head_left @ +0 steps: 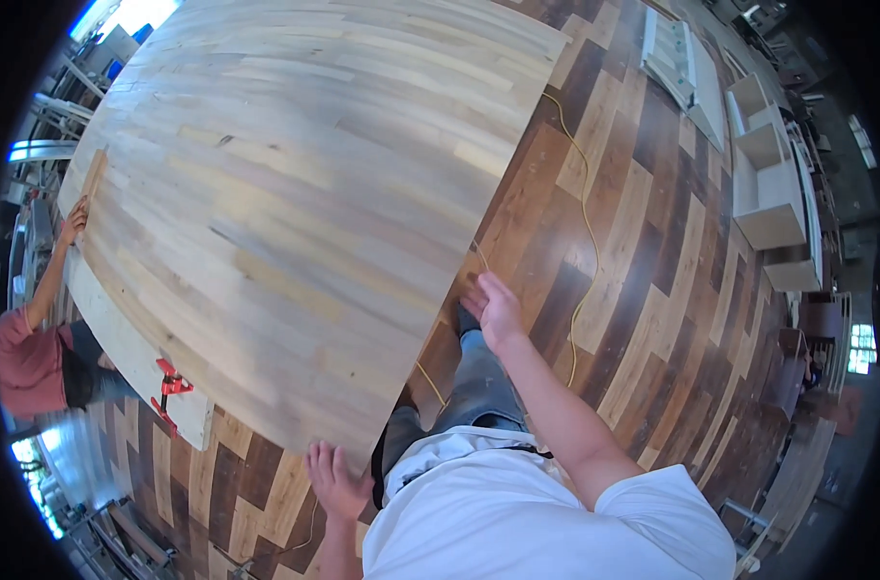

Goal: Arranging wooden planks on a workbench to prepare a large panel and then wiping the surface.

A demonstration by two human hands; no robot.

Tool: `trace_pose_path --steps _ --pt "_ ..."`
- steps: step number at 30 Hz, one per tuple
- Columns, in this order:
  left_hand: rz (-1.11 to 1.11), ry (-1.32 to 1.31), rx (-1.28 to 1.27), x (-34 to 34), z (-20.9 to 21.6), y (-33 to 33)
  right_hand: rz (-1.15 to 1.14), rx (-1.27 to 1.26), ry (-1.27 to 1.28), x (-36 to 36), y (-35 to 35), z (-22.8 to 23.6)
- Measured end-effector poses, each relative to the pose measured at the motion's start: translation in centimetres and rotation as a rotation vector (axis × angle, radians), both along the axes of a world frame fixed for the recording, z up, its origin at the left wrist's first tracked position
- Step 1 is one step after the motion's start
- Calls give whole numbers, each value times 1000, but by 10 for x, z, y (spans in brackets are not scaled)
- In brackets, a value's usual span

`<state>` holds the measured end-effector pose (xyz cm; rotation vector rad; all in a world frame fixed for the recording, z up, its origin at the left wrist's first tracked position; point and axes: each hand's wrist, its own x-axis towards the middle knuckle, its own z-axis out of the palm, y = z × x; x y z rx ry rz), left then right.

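Note:
A large panel of light wood strips [295,193] spreads out in front of me, its near corner pointing at my waist. My left hand [333,480] is at that near corner, with its fingers curled over the edge. Beside the panel's right edge is my right hand [496,311], fingers loosely bent and apart, apparently holding nothing. A thin light strand or stick [481,256] shows just beyond its fingertips; I cannot tell what it is. At the far left, another person's hand [74,222] touches a narrow wood strip [96,174] lying on the panel's edge.
A red clamp [172,382] sits on a pale board [200,420] under the panel's left side. A yellow cord [594,242] runs across the plank floor [652,319]. White cabinet parts [686,72] and an open shelf unit [768,184] stand at the right. The co-worker [34,358] is at left.

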<state>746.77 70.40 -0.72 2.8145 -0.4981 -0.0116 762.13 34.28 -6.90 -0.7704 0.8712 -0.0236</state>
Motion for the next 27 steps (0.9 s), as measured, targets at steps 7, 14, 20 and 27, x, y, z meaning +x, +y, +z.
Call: trace_pose_path --steps 7,14,20,27 --pt "516 186 -52 12 8 -53 23 -93 -344 104 -70 -15" --pt "726 309 94 49 16 -84 27 641 -336 109 -98 -70" --pt "777 302 92 54 11 -92 160 754 -386 116 -105 -86" --pt "811 326 147 56 9 -92 198 818 -330 115 -116 -84"
